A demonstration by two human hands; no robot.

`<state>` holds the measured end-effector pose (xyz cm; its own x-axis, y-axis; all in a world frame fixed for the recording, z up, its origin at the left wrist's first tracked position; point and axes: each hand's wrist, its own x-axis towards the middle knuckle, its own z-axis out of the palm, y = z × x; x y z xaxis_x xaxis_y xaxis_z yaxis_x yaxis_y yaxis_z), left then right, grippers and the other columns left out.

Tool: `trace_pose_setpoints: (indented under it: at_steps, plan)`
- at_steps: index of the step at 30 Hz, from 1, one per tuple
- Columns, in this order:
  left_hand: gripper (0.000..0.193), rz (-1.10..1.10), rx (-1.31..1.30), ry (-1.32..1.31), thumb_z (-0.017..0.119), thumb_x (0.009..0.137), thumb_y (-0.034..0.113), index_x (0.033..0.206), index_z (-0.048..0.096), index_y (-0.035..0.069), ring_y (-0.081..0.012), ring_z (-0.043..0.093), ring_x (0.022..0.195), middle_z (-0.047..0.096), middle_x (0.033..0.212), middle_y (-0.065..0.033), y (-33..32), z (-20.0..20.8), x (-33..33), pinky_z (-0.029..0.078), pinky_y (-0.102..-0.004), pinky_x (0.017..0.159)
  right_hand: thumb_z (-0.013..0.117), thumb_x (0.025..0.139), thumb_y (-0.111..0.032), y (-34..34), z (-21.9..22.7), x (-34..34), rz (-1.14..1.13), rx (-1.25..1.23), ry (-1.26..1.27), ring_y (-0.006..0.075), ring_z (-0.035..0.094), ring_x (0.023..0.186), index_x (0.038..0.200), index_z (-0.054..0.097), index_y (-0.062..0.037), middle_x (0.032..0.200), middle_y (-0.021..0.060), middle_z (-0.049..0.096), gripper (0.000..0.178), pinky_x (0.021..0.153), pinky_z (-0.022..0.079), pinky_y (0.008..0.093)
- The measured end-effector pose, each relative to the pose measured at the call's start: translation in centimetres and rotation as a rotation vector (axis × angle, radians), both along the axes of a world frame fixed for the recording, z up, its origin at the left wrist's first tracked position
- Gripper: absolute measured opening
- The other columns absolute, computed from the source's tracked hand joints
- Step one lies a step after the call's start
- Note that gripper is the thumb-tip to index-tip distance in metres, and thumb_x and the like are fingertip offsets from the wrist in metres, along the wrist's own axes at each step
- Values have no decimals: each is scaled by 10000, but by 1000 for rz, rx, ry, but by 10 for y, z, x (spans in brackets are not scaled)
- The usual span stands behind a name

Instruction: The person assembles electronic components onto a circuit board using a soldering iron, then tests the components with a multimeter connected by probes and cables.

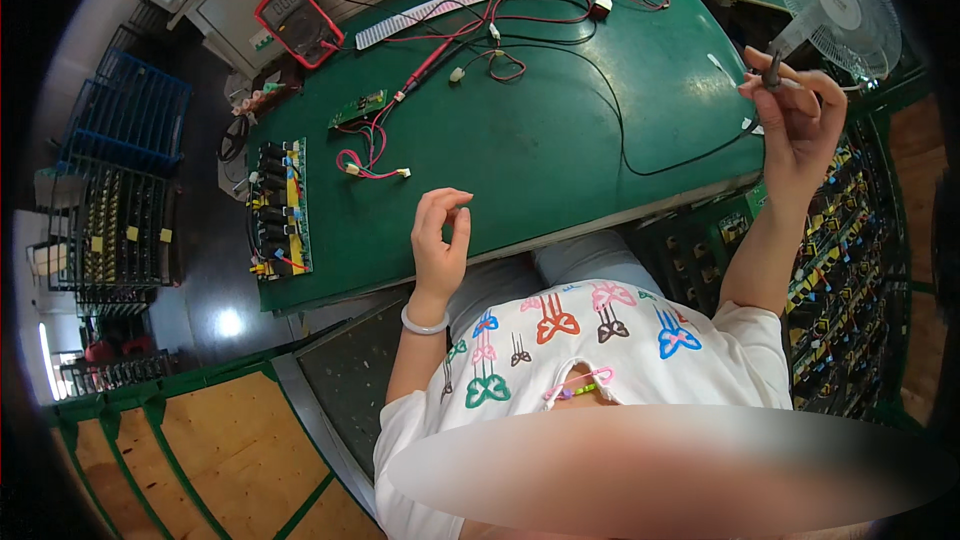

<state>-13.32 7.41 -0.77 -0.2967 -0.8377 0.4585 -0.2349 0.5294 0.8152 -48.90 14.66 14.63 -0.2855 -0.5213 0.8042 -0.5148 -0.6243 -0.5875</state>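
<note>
My right hand (800, 115) is raised past the right edge of the green bench mat (560, 130). Its thumb and fingers pinch a dark, pointed test probe (772, 72), and a black lead (665, 172) trails from near the hand across the mat. Over the bench's front edge, my left hand (440, 240) hovers with loosely bent fingers, thumb apart and nothing visible in it. Farther left lies a small green circuit board (357, 110) with red and black wires (375, 148) ending in white connectors. A red probe (430, 65) rests behind it.
A larger populated circuit board (282, 210) stands at the mat's left edge. At the back are a red multimeter (298, 24), a white perforated strip (428, 15) and tangled leads (600, 2). A fan (838, 5) stands back right; a rack of boards (835, 250) fills the right side.
</note>
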Motion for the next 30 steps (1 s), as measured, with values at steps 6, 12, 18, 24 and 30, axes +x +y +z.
trace_pose_setpoints:
  at_steps: [6,12,18,24,30]
  plan:
    - [139,-6,66,-19,569,916,6,1040,632,10,-146,585,855,590,1056,-91,2,0,3,492,-255,731,561,727,148,9,29,-1,5,379,594,259,645,919,909,638,3,1004,107,680,245,846,510,338]
    - [133,-7,60,-11,572,910,2,1028,633,9,-151,590,838,593,1047,-96,1,-7,2,494,-259,722,592,620,72,19,43,-13,-166,237,1208,302,583,961,829,577,-41,957,55,671,239,850,475,384]
    - [141,-11,24,-18,571,908,10,1037,625,14,-146,570,744,595,1034,-101,-3,-10,0,479,-266,663,539,599,136,24,24,-15,103,545,940,324,569,891,828,513,-29,954,95,615,283,751,477,399]
    - [128,1,34,-28,566,916,20,1028,626,12,-147,571,749,595,1030,-98,-3,-12,3,480,-264,664,498,584,161,26,8,-23,280,510,756,331,592,894,866,503,-10,1098,128,636,330,732,487,396]
    - [123,6,31,-44,567,917,24,1023,629,12,-150,583,773,598,1022,-99,0,-9,3,489,-264,668,502,709,151,16,22,-8,336,323,886,282,613,904,929,487,-17,1151,150,667,277,723,487,339]
